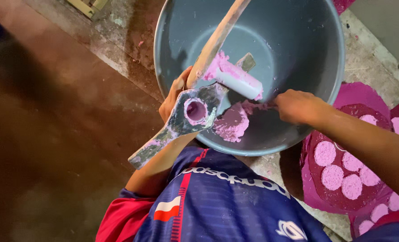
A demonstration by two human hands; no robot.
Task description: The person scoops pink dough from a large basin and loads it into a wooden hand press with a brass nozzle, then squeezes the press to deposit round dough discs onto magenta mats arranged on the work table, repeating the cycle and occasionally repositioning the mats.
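Note:
My left hand point(174, 96) grips a grey metal mould tool point(181, 123) at the near rim of a grey plastic basin point(298, 31). The tool has a round socket point(196, 110) smeared pink inside, and a long wooden handle point(217, 38) rises from it across the basin. My right hand point(298, 106) reaches into the basin from the right, fingers bunched on a strand of pink powder. A heap of pink powder point(233, 123) lies on the basin floor. Beside it a white cylinder point(237, 80) is caked with pink.
Round magenta trays point(318, 179) holding several pale pink discs point(334, 177) sit on the rough concrete to the right. A brown floor spreads to the left. My blue and red shirt point(217, 206) fills the bottom of the view.

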